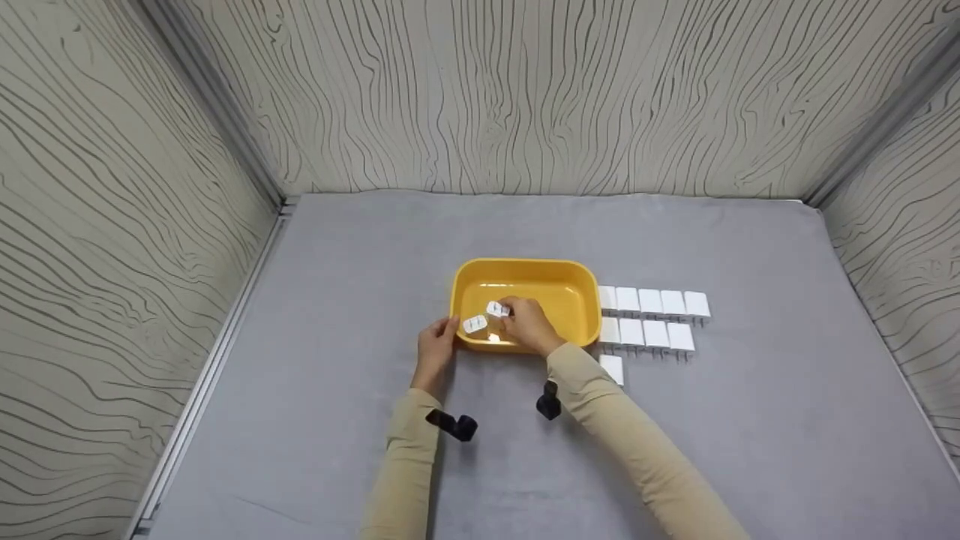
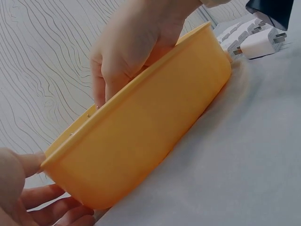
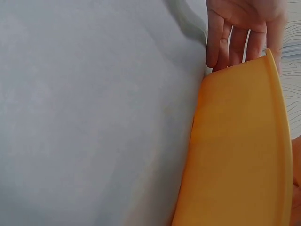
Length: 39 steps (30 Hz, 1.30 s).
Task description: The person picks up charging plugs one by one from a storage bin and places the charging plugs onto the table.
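Note:
A yellow plastic basin [image 1: 525, 265] stands on the grey cloth. At its left end my left hand [image 1: 436, 349] grips it, the thumb on the rim and the fingers against the outer wall, as the left wrist view shows. My right hand [image 1: 531, 324] reaches down inside and pinches a white charger plug [image 1: 496, 308] between thumb and fingers. Beside that plug, in the basin's left part, lies a second white plug [image 1: 475, 324] with its pronged face up. In the left wrist view the near wall hides my right fingertips.
Right of the basin, white charger plugs [image 1: 649, 301] lie in two rows, with prongs toward me. One single plug [image 1: 612, 370] lies nearer, by my right sleeve. Grey cloth [image 1: 360, 247] covers the table, and wood-patterned panels [image 1: 495, 97] enclose it.

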Each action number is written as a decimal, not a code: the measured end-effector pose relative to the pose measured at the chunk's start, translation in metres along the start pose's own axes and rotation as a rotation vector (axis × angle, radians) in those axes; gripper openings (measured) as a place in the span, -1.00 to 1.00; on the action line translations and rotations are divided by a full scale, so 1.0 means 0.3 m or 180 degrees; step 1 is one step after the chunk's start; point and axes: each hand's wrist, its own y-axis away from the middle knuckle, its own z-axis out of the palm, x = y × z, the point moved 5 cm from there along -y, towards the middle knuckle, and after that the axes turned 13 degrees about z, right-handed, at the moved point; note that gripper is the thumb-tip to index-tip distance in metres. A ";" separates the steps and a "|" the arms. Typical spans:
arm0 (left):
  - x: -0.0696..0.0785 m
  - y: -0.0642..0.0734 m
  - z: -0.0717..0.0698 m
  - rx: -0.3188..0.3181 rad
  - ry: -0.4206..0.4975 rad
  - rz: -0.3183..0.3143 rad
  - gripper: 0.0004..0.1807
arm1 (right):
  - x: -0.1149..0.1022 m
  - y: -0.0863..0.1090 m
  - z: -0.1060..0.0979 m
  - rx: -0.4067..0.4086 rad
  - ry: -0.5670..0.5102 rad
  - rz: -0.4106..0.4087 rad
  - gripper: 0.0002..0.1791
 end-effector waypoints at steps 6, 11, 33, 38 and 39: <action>-0.002 0.003 0.003 -0.0005 0.0097 -0.0102 -0.50 | 0.006 0.008 -0.006 -0.0012 0.0048 0.0009 -0.77; 0.001 0.001 0.003 0.0033 0.0029 -0.0051 -0.51 | 0.007 0.015 -0.008 0.0018 0.0104 -0.0080 -0.80; -0.008 0.003 0.006 0.0080 0.0173 -0.0275 -0.51 | -0.002 0.072 -0.062 0.0173 -0.0250 -0.0228 -0.74; -0.012 0.000 0.008 0.0055 0.0173 -0.0270 -0.50 | -0.013 0.098 -0.077 0.0180 -0.0394 -0.0343 -0.72; -0.013 -0.001 0.008 0.0052 0.0172 -0.0272 -0.50 | -0.013 0.102 -0.078 0.0188 -0.0413 -0.0367 -0.72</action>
